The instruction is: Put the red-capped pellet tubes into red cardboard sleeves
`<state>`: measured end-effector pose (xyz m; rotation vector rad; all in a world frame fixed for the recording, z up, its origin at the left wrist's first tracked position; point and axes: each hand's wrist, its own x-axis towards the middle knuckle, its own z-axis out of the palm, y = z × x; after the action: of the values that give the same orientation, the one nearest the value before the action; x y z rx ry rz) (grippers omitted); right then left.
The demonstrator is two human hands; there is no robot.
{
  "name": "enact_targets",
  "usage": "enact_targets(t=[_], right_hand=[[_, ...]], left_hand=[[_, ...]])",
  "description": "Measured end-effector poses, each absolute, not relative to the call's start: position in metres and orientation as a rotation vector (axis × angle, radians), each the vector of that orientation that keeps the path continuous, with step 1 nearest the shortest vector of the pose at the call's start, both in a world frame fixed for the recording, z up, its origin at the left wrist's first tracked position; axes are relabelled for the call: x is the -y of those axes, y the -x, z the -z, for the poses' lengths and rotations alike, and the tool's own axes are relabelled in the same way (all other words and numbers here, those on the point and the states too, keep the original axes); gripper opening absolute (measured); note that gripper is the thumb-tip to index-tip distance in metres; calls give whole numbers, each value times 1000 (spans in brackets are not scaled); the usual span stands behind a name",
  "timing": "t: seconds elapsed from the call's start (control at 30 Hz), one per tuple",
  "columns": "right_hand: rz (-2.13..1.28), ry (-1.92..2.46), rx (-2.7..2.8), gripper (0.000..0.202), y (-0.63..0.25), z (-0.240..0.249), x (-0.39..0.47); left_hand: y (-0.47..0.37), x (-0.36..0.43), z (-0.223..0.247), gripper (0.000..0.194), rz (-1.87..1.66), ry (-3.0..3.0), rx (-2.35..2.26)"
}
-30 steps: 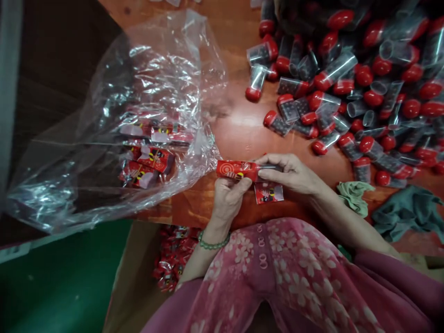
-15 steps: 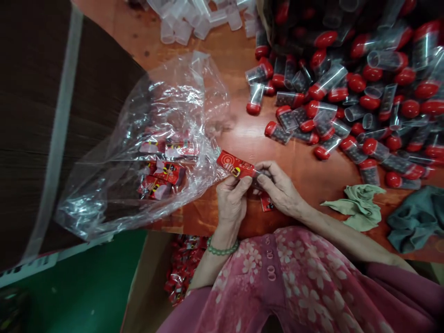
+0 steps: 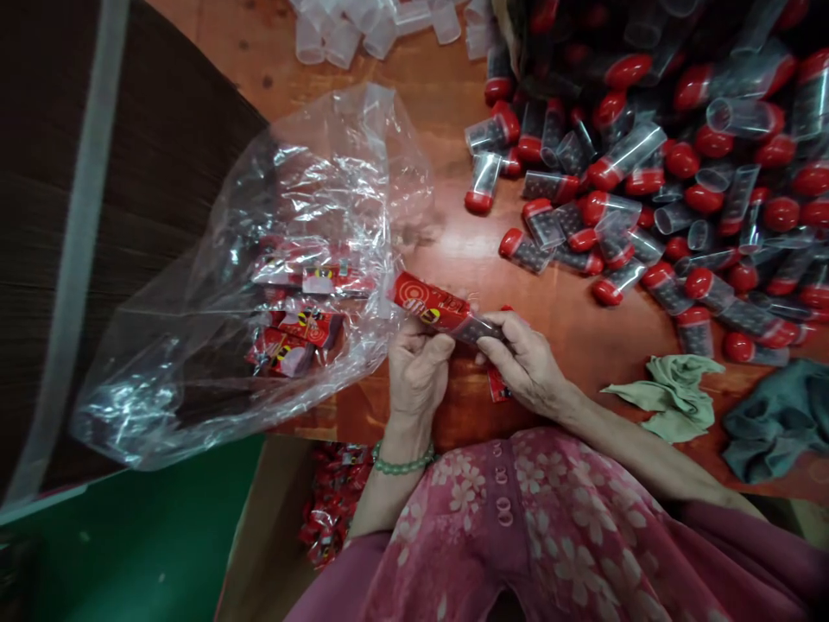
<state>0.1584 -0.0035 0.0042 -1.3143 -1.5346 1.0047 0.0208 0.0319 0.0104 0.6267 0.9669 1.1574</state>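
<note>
My left hand [image 3: 418,367] is closed on a red printed sleeve [image 3: 431,302], its thumb on the near side. From the sleeve's right end comes a clear tube with dark dots [image 3: 476,330]. My right hand [image 3: 528,358] pinches the far end of that tube between thumb and fingers. Sleeve and tube slope in one line, tilted down to the right, above the table. A small red printed piece [image 3: 498,384] lies on the table under my right hand, partly covered. Left of my left hand is a clear plastic bag [image 3: 337,190] with several red printed pieces [image 3: 307,326] in it.
Many clear tubes with red caps [image 3: 615,212] are heaped at the right and back. Translucent cups [image 3: 343,39] lie at the back. Two cloths, pale green [image 3: 677,397] and dark green [image 3: 777,423], lie at the right. Below the table edge, a carton [image 3: 256,527] holds red packets [image 3: 333,501].
My left hand and the sleeve have shifted slightly left. More of the dotted tube shows between my hands now. The view has turned a little.
</note>
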Motion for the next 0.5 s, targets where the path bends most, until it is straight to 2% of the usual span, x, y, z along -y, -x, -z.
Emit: enact_targets(t=[0.2, 0.3, 0.5], right_hand=[[-801, 1274, 1691, 18, -162, -1, 2], [-818, 1312, 1691, 20, -162, -1, 3], [-1460, 1252, 1258, 22, -163, -14, -1]], left_hand=[[-24, -38, -11, 35, -1168, -592, -995], [-28, -36, -8, 37, -1159, -575, -1027], [-28, -38, -5, 37, -1228, -604, -1104]])
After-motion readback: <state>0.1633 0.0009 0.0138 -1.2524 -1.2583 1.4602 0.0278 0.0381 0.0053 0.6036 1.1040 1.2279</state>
